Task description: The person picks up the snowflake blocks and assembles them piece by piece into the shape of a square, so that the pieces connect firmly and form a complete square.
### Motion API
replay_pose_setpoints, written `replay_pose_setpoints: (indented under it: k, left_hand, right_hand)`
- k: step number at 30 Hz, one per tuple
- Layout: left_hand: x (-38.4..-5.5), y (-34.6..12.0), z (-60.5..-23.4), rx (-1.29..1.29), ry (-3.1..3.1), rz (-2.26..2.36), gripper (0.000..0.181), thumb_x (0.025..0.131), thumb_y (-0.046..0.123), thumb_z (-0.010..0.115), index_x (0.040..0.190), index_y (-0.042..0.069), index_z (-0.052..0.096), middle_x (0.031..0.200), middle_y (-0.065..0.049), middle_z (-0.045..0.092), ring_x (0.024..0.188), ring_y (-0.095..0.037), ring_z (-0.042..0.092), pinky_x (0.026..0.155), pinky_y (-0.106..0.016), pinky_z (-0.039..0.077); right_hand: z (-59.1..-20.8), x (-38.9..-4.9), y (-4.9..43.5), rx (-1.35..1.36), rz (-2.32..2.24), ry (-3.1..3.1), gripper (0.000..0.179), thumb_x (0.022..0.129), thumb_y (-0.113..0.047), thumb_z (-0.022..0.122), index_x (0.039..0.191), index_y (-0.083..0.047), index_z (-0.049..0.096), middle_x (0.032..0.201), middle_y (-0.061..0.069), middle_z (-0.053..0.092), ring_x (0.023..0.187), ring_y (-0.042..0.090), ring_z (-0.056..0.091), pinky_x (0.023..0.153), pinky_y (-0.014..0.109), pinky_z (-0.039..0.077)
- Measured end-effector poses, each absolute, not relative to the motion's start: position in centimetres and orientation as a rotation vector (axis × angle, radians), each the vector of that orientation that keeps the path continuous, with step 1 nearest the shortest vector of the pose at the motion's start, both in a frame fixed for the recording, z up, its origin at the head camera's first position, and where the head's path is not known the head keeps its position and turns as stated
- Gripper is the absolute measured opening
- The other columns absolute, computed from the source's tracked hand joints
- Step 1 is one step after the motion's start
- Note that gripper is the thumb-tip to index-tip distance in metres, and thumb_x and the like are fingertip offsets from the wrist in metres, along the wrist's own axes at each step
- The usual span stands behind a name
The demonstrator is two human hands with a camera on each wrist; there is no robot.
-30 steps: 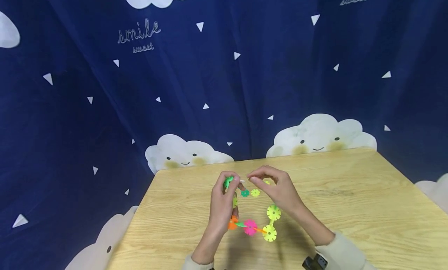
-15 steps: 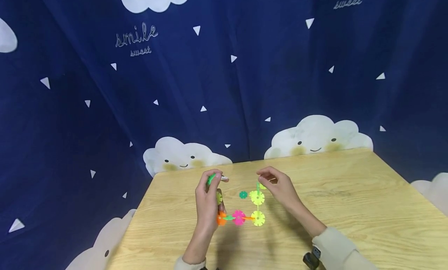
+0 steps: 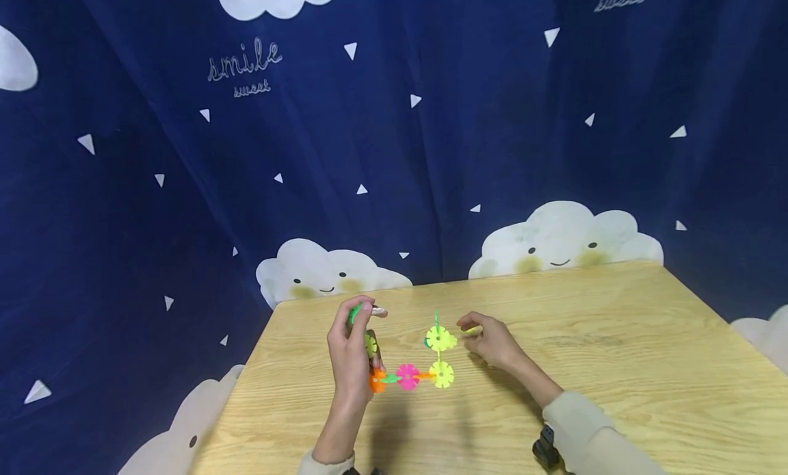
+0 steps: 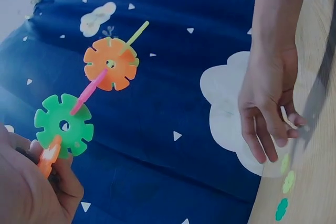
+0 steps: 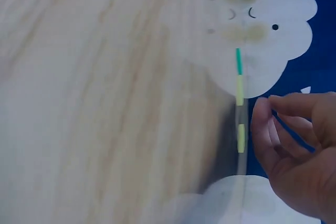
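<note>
- Here's the left hand (image 3: 349, 355), fingers curled round one side of a chain of notched discs (image 3: 407, 377), the rest of it jutting out to the right above the desk (image 3: 591, 345).
- By the thumb sits a green disc (image 3: 355, 313), with a pale piece (image 3: 377, 311) poking past the fingertips; its exact join is hidden.
- Over to the right hand (image 3: 495, 341): fingers loosely bent, nothing visibly in them, poised near the first of three loose discs; whether it touches, I can't tell.
- Those three lie in a row, yellow disc (image 4: 285, 163), second yellow disc (image 4: 288, 182), then teal disc (image 4: 282, 209).
- The discs look like thin plastic: light, fairly stiff, probably a touch slick when flat, so a rim pinch between thumb and forefinger should suit.
- The chain looks the fragile one; its slot joints may twist or pop, so best support it at a disc beside the joint being worked, never by the far end.
</note>
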State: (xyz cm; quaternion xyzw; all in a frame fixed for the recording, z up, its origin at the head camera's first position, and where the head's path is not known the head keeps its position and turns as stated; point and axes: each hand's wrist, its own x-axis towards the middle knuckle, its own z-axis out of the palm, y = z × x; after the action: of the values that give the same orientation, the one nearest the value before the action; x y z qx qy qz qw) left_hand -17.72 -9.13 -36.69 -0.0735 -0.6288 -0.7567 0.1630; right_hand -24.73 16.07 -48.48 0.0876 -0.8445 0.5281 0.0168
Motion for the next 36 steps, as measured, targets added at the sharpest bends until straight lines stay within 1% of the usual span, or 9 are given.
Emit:
replay_pose_setpoints:
  k: [5,12,19,22,23,26,27,29,36]
  left_hand:
    - [-17.8,-9.1,-36.6,-0.216,-1.785,-2.142,0.023,0.106,0.028,0.061,0.116,0.008,0.066,0.098,-0.018,0.071,0.032,-0.009,0.039,0.028,-0.022,0.038]
    - [-17.8,-9.1,-36.5,-0.213,-1.787,-2.131,0.023,0.105,0.029,0.062,0.116,0.009,0.067,0.099,-0.021,0.071,0.032,-0.010,0.039,0.028,-0.021,0.037]
    - [-17.7,-9.1,-36.4,-0.211,-1.778,-2.134,0.024,0.105,0.030,0.062,0.118,0.010,0.068,0.100,-0.024,0.070,0.032,-0.010,0.038,0.028,-0.021,0.037]
    - [-17.7,-9.0,-36.4,-0.207,-1.778,-2.139,0.024,0.105,0.030,0.062,0.118,0.010,0.068,0.101,-0.024,0.070,0.032,-0.010,0.038,0.028,-0.021,0.037]
    - [-17.7,-9.0,-36.4,-0.205,-1.779,-2.141,0.024,0.105,0.030,0.062,0.118,0.011,0.068,0.100,-0.023,0.070,0.032,-0.010,0.038,0.028,-0.021,0.037]
    - [-17.6,-8.9,-36.3,-0.209,-1.774,-2.158,0.023,0.106,0.029,0.060,0.118,0.011,0.067,0.099,-0.019,0.071,0.032,-0.010,0.039,0.028,-0.021,0.038]
    - [-17.6,-8.9,-36.3,-0.213,-1.774,-2.162,0.023,0.106,0.029,0.060,0.118,0.011,0.067,0.099,-0.018,0.071,0.032,-0.010,0.039,0.028,-0.021,0.038]
    - [-17.5,-8.8,-36.3,-0.225,-1.773,-2.168,0.023,0.107,0.029,0.058,0.118,0.011,0.067,0.099,-0.017,0.071,0.032,-0.010,0.040,0.028,-0.021,0.038]
    - [-17.4,-8.7,-36.4,-0.264,-1.781,-2.153,0.024,0.108,0.030,0.056,0.118,0.010,0.065,0.100,-0.021,0.071,0.036,-0.010,0.041,0.029,-0.023,0.040]
  right_hand:
    - [-49.4,-25.3,15.7,0.332,1.670,-2.657,0.050,0.086,0.016,0.061,0.133,0.001,0.063,0.129,0.023,0.063,0.055,0.017,0.058,0.044,0.026,0.049]
    - [-50.0,-25.6,15.2,0.343,1.640,-2.703,0.055,0.084,0.017,0.063,0.134,-0.003,0.064,0.117,0.020,0.065,0.046,0.012,0.044,0.041,0.023,0.041]
    - [-50.4,-25.9,15.0,0.417,1.454,-2.765,0.049,0.085,0.010,0.068,0.133,-0.002,0.066,0.136,0.021,0.063,0.045,0.013,0.047,0.040,0.026,0.045]
    - [-50.4,-25.9,14.8,0.442,1.379,-2.761,0.043,0.084,0.008,0.071,0.126,-0.002,0.069,0.135,0.021,0.065,0.055,0.023,0.062,0.050,0.039,0.056]
    - [-50.4,-25.9,14.7,0.452,1.343,-2.760,0.040,0.083,0.008,0.072,0.122,-0.003,0.071,0.131,0.019,0.067,0.065,0.027,0.067,0.059,0.044,0.060]
    - [-50.3,-25.8,14.4,0.480,1.247,-2.771,0.038,0.081,0.008,0.075,0.115,-0.008,0.075,0.122,0.012,0.072,0.093,0.031,0.070,0.084,0.052,0.060]
    - [-50.3,-25.8,14.3,0.494,1.232,-2.777,0.037,0.080,0.010,0.076,0.112,-0.008,0.076,0.119,0.011,0.072,0.093,0.032,0.070,0.084,0.053,0.060]
    - [-50.2,-25.6,14.2,0.513,1.157,-2.796,0.037,0.077,0.011,0.077,0.108,-0.009,0.077,0.112,0.008,0.073,0.107,0.030,0.067,0.096,0.052,0.056]
    - [-49.6,-25.1,14.5,0.636,1.157,-2.803,0.048,0.070,0.019,0.073,0.110,-0.008,0.076,0.105,0.005,0.070,0.102,0.029,0.065,0.093,0.049,0.057]
